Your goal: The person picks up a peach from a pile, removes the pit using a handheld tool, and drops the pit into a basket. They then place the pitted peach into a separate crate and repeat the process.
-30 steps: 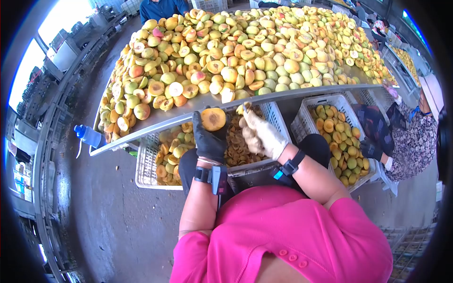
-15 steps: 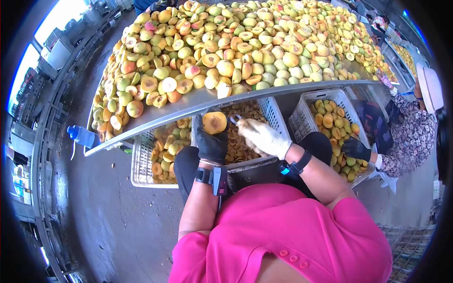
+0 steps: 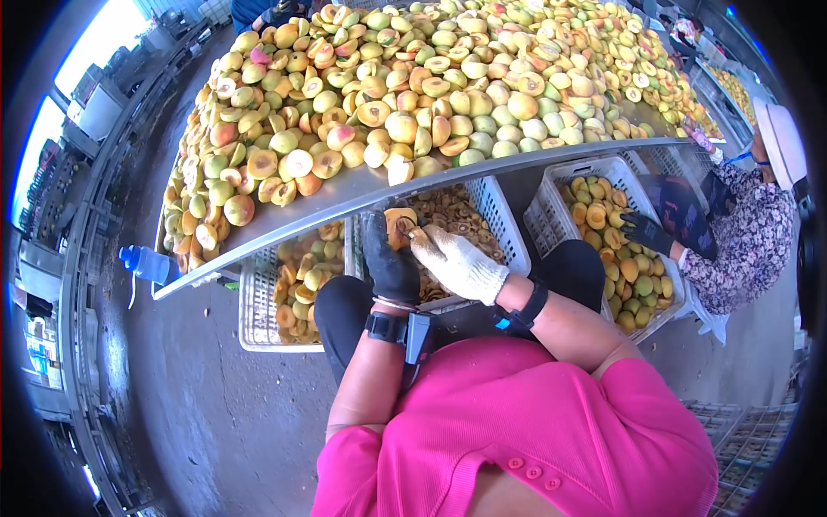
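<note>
My left hand, in a black glove, is closed around a halved peach with its cut face up. My right hand, in a soiled white glove, meets that cut face. Its fingers are wrapped round a small pitting tool whose metal loop sits against the peach's middle; the handle is hidden in the glove. Below both hands stands a white crate holding brown pits and scraps. Beyond them a metal table carries a large heap of peaches, many cut in half.
A white crate of peach halves stands at the left, another crate at the right. A co-worker reaches a gloved hand into the right crate. A blue bottle hangs at the table's left corner. The table's metal edge runs just beyond my hands.
My right hand has moved left, bringing the tool from beside the peach half onto its cut face. The peach has tilted slightly. The co-worker's gloved hand has moved up along the right crate.
</note>
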Available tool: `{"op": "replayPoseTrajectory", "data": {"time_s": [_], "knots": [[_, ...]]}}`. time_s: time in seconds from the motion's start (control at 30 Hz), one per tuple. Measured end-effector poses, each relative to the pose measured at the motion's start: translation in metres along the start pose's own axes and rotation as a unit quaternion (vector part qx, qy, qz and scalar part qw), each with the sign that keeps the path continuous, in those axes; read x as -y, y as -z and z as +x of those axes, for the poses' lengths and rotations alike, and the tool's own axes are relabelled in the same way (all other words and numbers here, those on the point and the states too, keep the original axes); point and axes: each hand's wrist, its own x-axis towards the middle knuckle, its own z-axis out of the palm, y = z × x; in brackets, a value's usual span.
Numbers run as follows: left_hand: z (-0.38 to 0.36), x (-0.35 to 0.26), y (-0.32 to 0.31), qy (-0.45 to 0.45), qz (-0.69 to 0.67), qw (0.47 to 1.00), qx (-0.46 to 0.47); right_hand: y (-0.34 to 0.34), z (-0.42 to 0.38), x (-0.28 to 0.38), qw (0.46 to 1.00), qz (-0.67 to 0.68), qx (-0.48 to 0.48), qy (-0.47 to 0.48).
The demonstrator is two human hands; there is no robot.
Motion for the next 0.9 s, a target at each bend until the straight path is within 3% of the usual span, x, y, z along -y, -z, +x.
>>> {"op": "replayPoseTrajectory", "data": {"time_s": [0.1, 0.13, 0.17, 0.23, 0.27, 0.33, 0.4, 0.47, 0.5, 0.53, 0.6, 0.67, 0.7, 0.77, 0.9], "knots": [[0.001, 0.005, -0.005, -0.062, 0.047, 0.996, -0.044, -0.004, -0.001, -0.003, 1.0, -0.023, 0.016, -0.001], [0.001, 0.005, -0.007, 0.039, -0.117, 0.992, -0.035, -0.011, -0.001, -0.02, 0.998, -0.05, 0.016, 0.026], [0.004, 0.001, -0.007, 0.138, -0.277, 0.95, -0.025, -0.009, 0.0, -0.017, 0.998, -0.057, 0.023, 0.028], [0.009, -0.008, -0.004, 0.217, -0.387, 0.896, 0.006, -0.003, -0.003, -0.009, 0.998, -0.049, 0.042, 0.005], [0.013, -0.017, 0.0, 0.2, -0.347, 0.916, 0.027, 0.001, -0.004, -0.003, 0.998, -0.035, 0.055, -0.02], [0.014, -0.016, -0.001, 0.139, -0.235, 0.962, 0.017, -0.002, -0.006, -0.009, 0.996, -0.063, 0.047, 0.038], [0.012, -0.006, -0.006, 0.05, -0.085, 0.994, -0.041, -0.004, -0.009, -0.012, 0.994, -0.07, 0.05, 0.067], [0.014, 0.002, -0.002, 0.121, -0.141, 0.983, -0.003, -0.003, -0.012, -0.013, 0.994, -0.058, 0.06, 0.068], [0.016, 0.002, 0.0, 0.156, -0.169, 0.973, 0.017, 0.004, -0.01, 0.001, 0.996, -0.023, 0.09, 0.012], [0.018, 0.002, 0.002, 0.23, -0.274, 0.934, 0.016, 0.014, -0.009, 0.016, 0.992, 0.012, 0.12, -0.044], [0.025, -0.005, 0.005, 0.367, -0.467, 0.805, 0.015, 0.012, -0.01, 0.013, 0.992, 0.043, 0.116, -0.033], [0.029, -0.01, 0.001, 0.303, -0.34, 0.89, 0.03, -0.003, -0.007, -0.005, 0.993, 0.032, 0.045, 0.103], [0.029, -0.014, -0.001, 0.27, -0.273, 0.923, 0.036, 0.001, -0.01, 0.0, 0.99, 0.098, 0.098, -0.013], [0.034, -0.028, 0.002, 0.28, -0.292, 0.909, 0.099, 0.012, -0.016, 0.019, 0.924, 0.223, 0.196, -0.241], [0.043, -0.027, 0.003, 0.32, -0.419, 0.838, 0.141, 0.013, -0.017, 0.008, 0.74, 0.54, 0.256, -0.308]]}}
